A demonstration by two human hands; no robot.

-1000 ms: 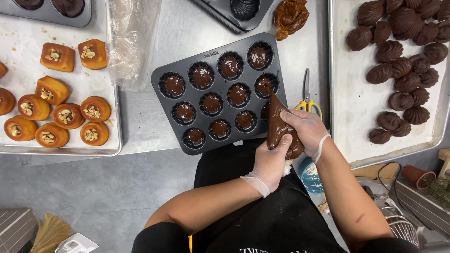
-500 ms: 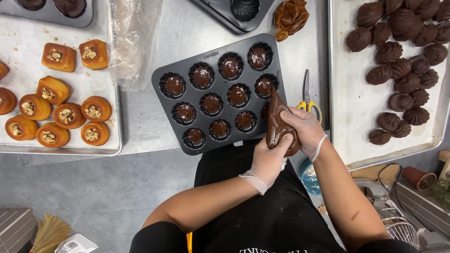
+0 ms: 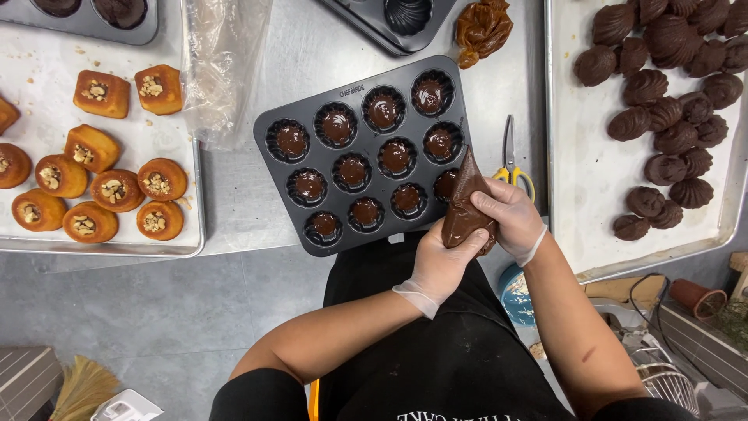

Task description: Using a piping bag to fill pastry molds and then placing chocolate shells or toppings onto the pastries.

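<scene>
Place: a commercial bakery or pastry kitchen.
Work surface: a brushed stainless-steel bench (image 3: 257,269), seen from above.
Trays: a paper-lined metal sheet tray (image 3: 187,242) at the bench's left edge carries golden nut-topped small cakes (image 3: 117,189); another metal sheet tray (image 3: 561,195) at the right edge carries dark chocolate ridged pastries (image 3: 662,117).
Mould: a black twelve-cup fluted baking tin (image 3: 273,199) filled with chocolate, mid-bench.
Dress: thin disposable gloves and a black apron (image 3: 467,359).

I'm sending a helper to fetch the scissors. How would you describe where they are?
Find the dark twelve-cup baking mould in the middle of the steel table. Just to its right, before the tray of chocolate swirls, lie the scissors, blades pointing away from the person. Their yellow handles set them apart, just above the right hand.
</scene>
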